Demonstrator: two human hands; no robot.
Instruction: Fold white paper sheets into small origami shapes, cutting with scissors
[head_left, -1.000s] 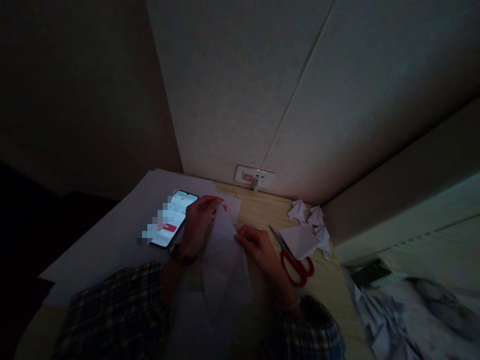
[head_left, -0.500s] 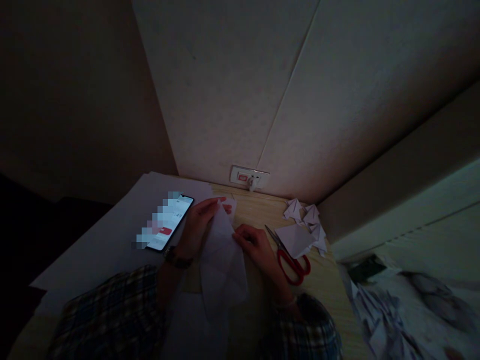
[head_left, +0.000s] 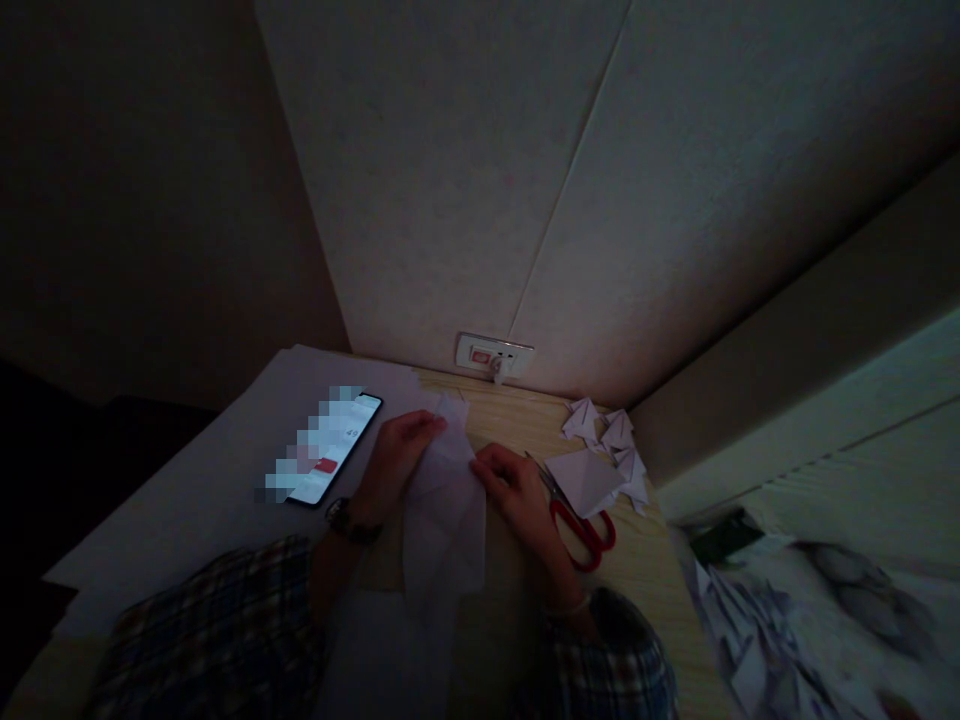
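Note:
A creased white sheet of paper [head_left: 446, 510] is held up between my two hands over the table. My left hand [head_left: 397, 455] pinches its upper left edge, thumb and fingers closed near the top corner. On the other side, my right hand [head_left: 514, 490] grips the right edge between thumb and forefinger. Red-handled scissors [head_left: 577, 530] lie to the right of my right hand, partly under a folded piece of paper [head_left: 589, 482]. Another pale sheet [head_left: 394, 650] lies flat below the held one.
A lit phone [head_left: 334, 455] rests on large white sheets [head_left: 217, 480] at the left. Several folded paper shapes [head_left: 616, 432] sit at the table's back right corner. A wall socket [head_left: 495, 356] is behind. More folded papers [head_left: 750, 620] lie lower right, off the table.
The left fingers have moved from the paper's top tip to its left edge, slightly lower. The paper's lower part hangs straighter. The right hand keeps its pinch.

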